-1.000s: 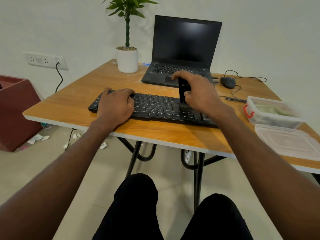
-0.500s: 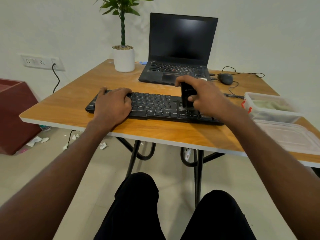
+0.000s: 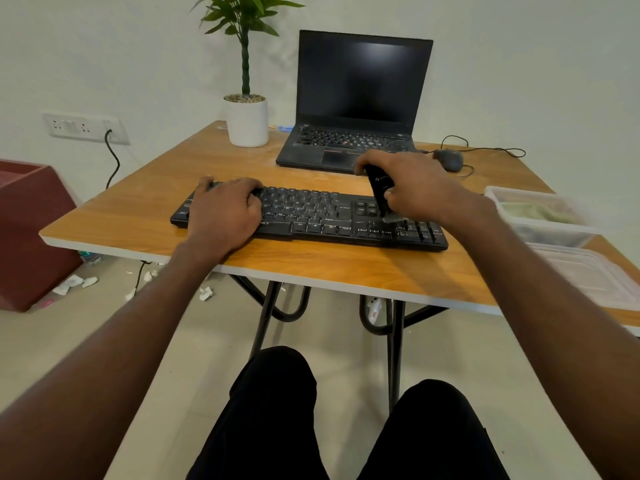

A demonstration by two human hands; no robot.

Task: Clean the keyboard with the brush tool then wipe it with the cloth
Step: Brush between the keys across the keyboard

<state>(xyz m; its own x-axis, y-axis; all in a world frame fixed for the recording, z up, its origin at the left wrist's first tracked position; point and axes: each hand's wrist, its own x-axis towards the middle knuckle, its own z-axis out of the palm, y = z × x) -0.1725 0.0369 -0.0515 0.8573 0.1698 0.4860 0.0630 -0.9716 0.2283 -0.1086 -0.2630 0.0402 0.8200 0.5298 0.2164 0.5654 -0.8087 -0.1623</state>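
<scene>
A black keyboard (image 3: 318, 220) lies along the front of the wooden table (image 3: 346, 268). My left hand (image 3: 225, 216) rests on the keyboard's left end, fingers curled over the far edge, holding it down. My right hand (image 3: 415, 188) grips a black brush tool (image 3: 379, 192) upright, its pale bristles touching the keys just left of the number pad. A greenish cloth (image 3: 535, 211) lies inside a clear plastic container (image 3: 540, 233) at the right edge of the table.
An open black laptop (image 3: 353, 109) stands behind the keyboard, a white potted plant (image 3: 246, 121) to its left, a wired mouse (image 3: 448, 159) to its right. A clear lid (image 3: 588, 275) lies at the front right. A red bin (image 3: 31, 233) stands on the floor left.
My right hand has carried the brush rightward along the keys, toward the number pad. My left hand has stayed on the keyboard's left end.
</scene>
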